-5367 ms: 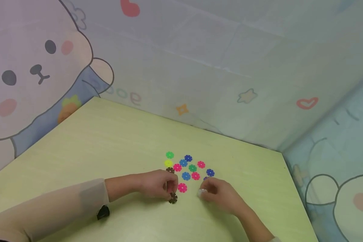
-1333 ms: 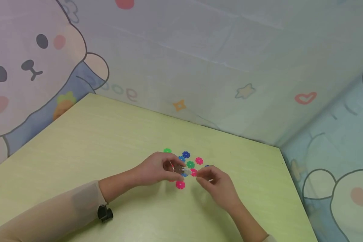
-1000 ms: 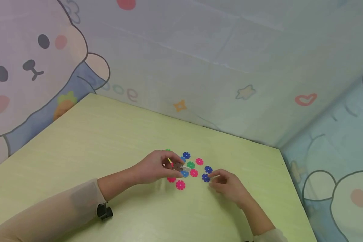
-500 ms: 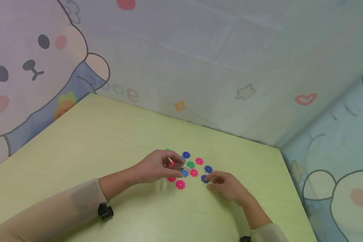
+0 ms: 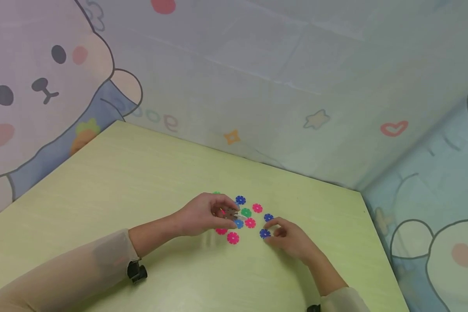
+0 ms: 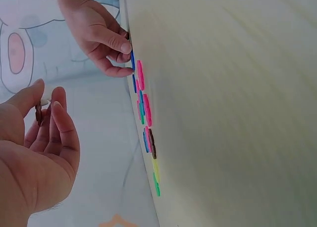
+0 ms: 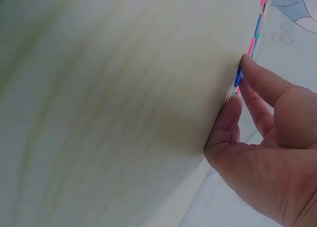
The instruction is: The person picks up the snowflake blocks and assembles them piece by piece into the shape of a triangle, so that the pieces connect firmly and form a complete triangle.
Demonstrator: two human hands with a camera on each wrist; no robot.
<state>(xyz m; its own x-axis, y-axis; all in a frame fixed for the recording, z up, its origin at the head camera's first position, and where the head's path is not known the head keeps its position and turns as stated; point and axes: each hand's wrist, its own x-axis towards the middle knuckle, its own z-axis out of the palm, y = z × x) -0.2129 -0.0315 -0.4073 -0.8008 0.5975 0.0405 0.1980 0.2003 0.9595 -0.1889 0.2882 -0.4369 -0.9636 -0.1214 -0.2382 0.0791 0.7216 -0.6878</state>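
Note:
Slotted plastic snowflake discs are the things being handled. My left hand (image 5: 203, 215), raised over the discs, pinches a brown disc (image 5: 231, 213) between thumb and fingers. A white disc (image 5: 241, 217) is joined to its right edge; the left wrist view shows the brown disc (image 6: 38, 115) and white disc (image 6: 45, 102) meeting at an angle. On the table, my right hand (image 5: 294, 240) has its thumb and a finger at opposite edges of a dark blue disc (image 5: 264, 234). From the right wrist, the blue disc (image 7: 238, 75) shows between those fingertips (image 7: 236, 104).
More discs lie flat around the hands: dark blue (image 5: 268, 217), pink (image 5: 233, 238), green (image 5: 246, 212) and light blue (image 5: 239, 223). Partly hidden behind my left hand are a brown disc (image 6: 152, 143) and a yellow disc (image 6: 156, 170). A printed cloth (image 5: 234, 86) backs the table (image 5: 160, 173).
Earlier the brown and white discs were in separate hands; they are now joined in my left hand. My right hand let go, moved right to the dark blue disc and shifted it slightly nearer.

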